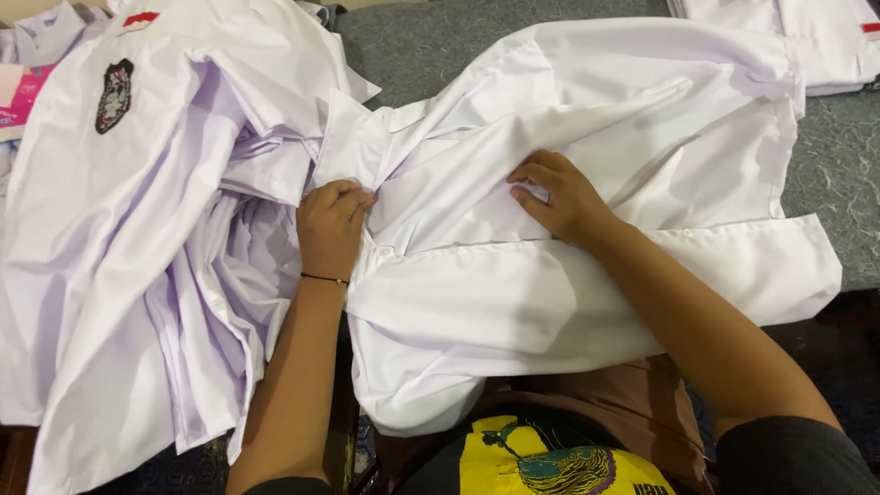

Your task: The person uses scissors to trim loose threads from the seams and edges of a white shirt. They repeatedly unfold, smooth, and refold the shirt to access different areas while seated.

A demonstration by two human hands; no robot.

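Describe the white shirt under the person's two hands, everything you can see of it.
The white shirt is thin, smooth woven cloth, lying creased and spread across a grey felt-like surface, its lower part hanging over the person's lap. A collar shows near its upper left, a short sleeve with a hemmed cuff reaches out to the right, and small white buttons run along a placket. The left hand pinches the cloth below the collar; the right hand presses fingers into a fold at its middle. Its left edge touches a heap of similar white shirts.

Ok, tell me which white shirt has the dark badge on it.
The shirt on top of the left pile; its dark badge shows. The shirt under both hands shows no badge.
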